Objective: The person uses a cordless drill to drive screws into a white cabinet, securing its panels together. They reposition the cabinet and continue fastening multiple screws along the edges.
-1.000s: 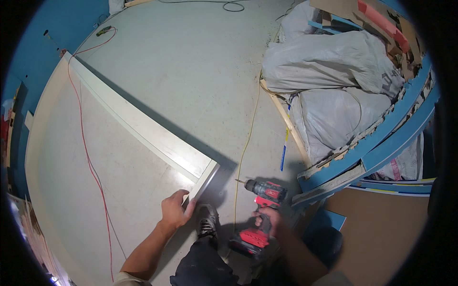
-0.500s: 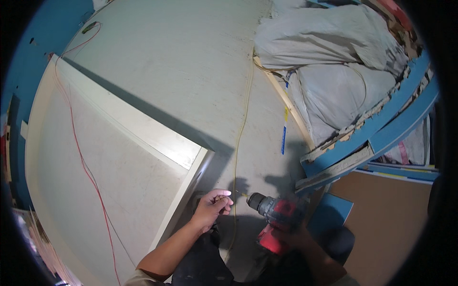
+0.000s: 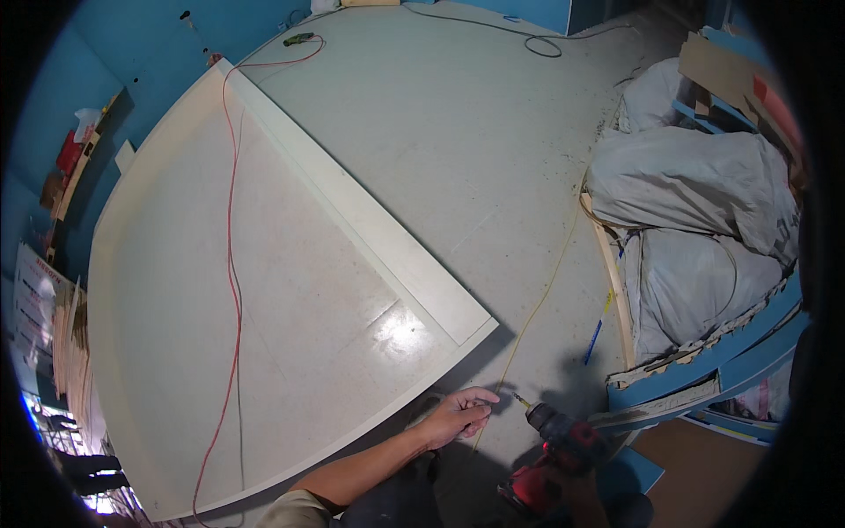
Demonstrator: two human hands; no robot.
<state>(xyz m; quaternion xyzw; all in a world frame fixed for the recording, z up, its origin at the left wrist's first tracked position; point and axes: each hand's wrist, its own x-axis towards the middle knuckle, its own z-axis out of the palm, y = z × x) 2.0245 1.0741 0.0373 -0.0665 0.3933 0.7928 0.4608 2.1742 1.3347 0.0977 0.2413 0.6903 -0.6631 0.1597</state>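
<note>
My right hand (image 3: 574, 482), dark in shadow, is wrapped round the grip of a red and black cordless drill (image 3: 570, 444). A thin bit (image 3: 521, 399) sticks out of its chuck and points up and left. Just left of the bit tip, and apart from it, is my left hand (image 3: 461, 415). Its fingers are curled in against the thumb, with the index finger reaching furthest; what they hold, if anything, I cannot make out. Beside that hand lies the near corner of a large white frame (image 3: 480, 331) with raised edges.
A red cord (image 3: 236, 290) runs across the white frame. On the floor, a yellow cord (image 3: 539, 304) passes near my left hand. At right are stuffed white sacks (image 3: 691, 180), a wooden strip (image 3: 616, 290), broken blue boards (image 3: 748, 374) and a brown board (image 3: 704, 471).
The view has swung left and up, showing more of the frame and far floor. Both hands and the drill now appear lower and farther right in the picture. The drill stays in my right hand.
</note>
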